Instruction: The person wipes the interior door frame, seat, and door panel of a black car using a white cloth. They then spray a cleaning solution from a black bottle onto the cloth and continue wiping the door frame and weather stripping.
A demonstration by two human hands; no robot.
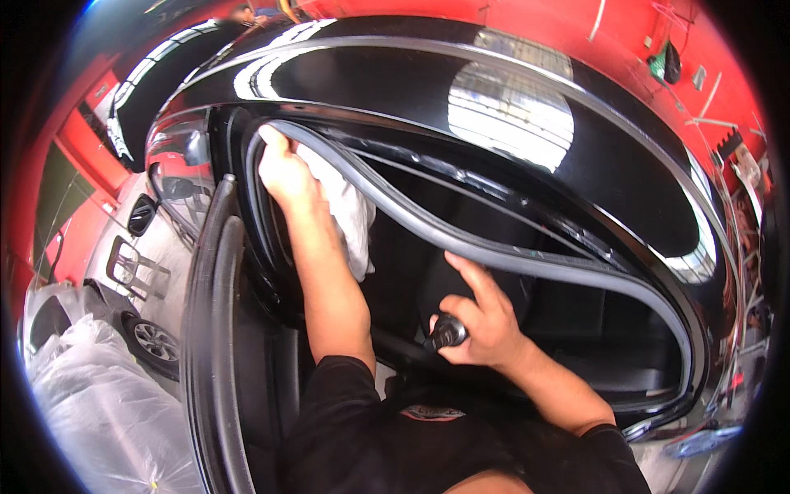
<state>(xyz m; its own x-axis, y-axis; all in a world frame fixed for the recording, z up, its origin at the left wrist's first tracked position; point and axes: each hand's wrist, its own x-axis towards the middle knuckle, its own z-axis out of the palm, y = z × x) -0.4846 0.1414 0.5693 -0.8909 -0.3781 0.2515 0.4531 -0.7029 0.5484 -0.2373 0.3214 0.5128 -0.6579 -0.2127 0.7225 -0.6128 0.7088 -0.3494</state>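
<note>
A grey rubber door seal runs round the open doorway of a black car, and its upper stretch hangs in a sagging curve below the roof frame. My left hand reaches to the front upper corner of the doorway, its fingers closed at the seal there. My right hand is closed around a black tool with a round end; the rest of the tool is hidden or dark. Its index finger stretches up to the seal's lower edge. Behind my left forearm hangs white sheeting inside the car.
The open car door stands at my left. Beyond it are a step stool, a car wheel and a plastic-wrapped bundle. The glossy black roof lies ahead, with a red wall behind.
</note>
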